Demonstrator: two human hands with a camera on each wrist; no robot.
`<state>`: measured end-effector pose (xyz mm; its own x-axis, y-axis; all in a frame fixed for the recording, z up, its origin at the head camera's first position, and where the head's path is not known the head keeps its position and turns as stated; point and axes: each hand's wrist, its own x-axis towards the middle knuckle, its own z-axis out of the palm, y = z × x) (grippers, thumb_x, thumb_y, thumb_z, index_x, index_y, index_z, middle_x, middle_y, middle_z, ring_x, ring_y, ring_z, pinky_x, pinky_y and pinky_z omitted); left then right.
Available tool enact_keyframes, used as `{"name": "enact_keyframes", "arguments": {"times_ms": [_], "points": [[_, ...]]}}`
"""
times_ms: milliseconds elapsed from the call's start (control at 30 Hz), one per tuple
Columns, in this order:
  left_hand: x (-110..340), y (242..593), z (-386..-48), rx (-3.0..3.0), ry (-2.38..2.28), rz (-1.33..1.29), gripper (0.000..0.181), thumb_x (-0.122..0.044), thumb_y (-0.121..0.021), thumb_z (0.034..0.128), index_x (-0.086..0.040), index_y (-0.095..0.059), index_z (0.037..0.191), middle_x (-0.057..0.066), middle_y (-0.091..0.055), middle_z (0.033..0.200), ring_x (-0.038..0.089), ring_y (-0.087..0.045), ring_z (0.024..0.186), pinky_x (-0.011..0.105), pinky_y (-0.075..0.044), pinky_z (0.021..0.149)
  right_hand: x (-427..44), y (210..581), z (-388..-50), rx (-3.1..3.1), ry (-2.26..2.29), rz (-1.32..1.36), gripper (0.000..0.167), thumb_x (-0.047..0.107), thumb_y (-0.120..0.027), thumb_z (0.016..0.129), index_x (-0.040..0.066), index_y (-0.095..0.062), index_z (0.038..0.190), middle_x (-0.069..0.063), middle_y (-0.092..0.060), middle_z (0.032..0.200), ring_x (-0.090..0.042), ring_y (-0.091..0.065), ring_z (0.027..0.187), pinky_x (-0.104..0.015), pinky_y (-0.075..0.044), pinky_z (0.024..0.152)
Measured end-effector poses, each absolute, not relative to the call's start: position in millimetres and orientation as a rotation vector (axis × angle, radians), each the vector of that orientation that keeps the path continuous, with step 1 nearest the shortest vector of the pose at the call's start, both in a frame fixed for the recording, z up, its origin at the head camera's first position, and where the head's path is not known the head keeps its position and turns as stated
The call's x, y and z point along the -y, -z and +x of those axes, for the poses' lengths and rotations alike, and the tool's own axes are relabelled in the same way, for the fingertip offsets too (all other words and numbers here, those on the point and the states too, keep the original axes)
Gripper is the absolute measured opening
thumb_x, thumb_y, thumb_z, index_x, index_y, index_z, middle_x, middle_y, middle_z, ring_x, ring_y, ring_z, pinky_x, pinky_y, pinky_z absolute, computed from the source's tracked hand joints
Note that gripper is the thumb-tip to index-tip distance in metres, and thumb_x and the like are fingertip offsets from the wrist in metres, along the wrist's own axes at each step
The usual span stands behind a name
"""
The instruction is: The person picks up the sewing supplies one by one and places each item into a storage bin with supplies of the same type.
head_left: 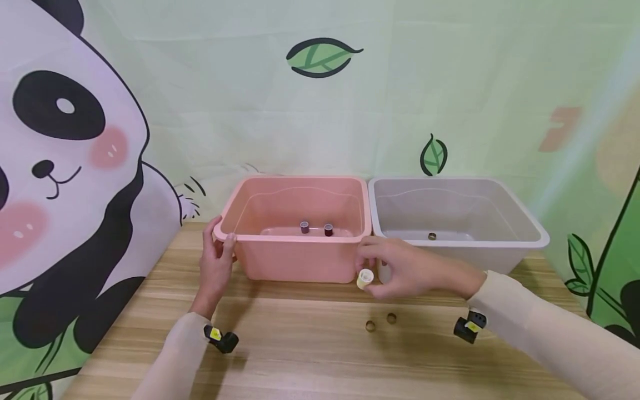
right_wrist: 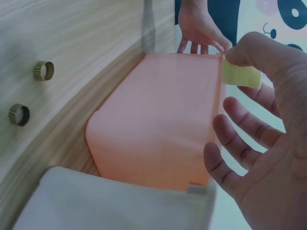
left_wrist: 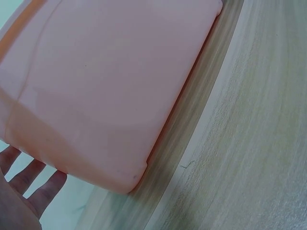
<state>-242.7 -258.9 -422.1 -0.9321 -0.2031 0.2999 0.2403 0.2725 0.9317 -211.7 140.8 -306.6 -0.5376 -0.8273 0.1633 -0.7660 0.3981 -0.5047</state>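
Note:
My right hand [head_left: 407, 268] pinches a small pale yellow thread spool [head_left: 365, 279] between thumb and index finger, in front of the gap between the two bins. In the right wrist view the spool [right_wrist: 241, 73] looks yellow-green, and the other fingers are spread apart from it. At the front left corner of the pink bin [head_left: 295, 261], my left hand [head_left: 216, 269] grips the rim, thumb in front and fingers at the side. Two dark spools with pale ends, one spool [head_left: 304, 226] and another spool [head_left: 328, 229], stand inside that bin.
A grey bin [head_left: 460, 243] stands right beside the pink one, with a brass-coloured ring [head_left: 432, 236] inside. Two similar ribbed rings lie on the wooden table [head_left: 300, 344]: a left ring [head_left: 370, 326] and a right ring [head_left: 391, 318]. A printed cloth [head_left: 225, 100] hangs behind.

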Motion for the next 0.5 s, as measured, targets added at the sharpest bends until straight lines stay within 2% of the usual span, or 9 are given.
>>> {"name": "enact_keyframes", "arguments": {"times_ms": [133, 333, 500], "points": [[260, 423, -243, 2.182, 1.711, -0.036, 0.058, -0.031, -0.049, 0.1095, -0.038, -0.022, 0.16, 0.004, -0.039, 0.162, 0.028, -0.053, 0.134, 0.033, -0.058, 0.092, -142, 303, -215, -2.548, 0.798, -1.446, 0.024, 0.016, -0.081, 0.08, 0.027, -0.065, 0.094, 0.011, -0.059, 0.102, -0.009, -0.058, 0.087, -0.027, -0.054, 0.074], [260, 422, -243, 2.202, 1.721, -0.018, 0.059, -0.033, -0.048, 0.11, -0.035, -0.02, 0.162, 0.005, -0.035, 0.164, 0.03, -0.049, 0.138, 0.033, -0.056, 0.095, -143, 296, -219, -2.544, 0.803, -1.499, 0.022, 0.015, -0.079, 0.081, 0.024, -0.065, 0.095, 0.011, -0.06, 0.101, -0.008, -0.058, 0.087, -0.027, -0.053, 0.072], [259, 423, -244, 2.199, 1.704, -0.024, 0.058, -0.037, -0.048, 0.1093, -0.039, -0.021, 0.161, 0.002, -0.036, 0.163, 0.028, -0.05, 0.137, 0.031, -0.057, 0.093, -143, 285, -220, -2.555, 0.793, -1.511, 0.022, 0.013, -0.079, 0.082, 0.022, -0.065, 0.097, 0.011, -0.06, 0.099, -0.008, -0.058, 0.085, -0.027, -0.053, 0.071]]}}
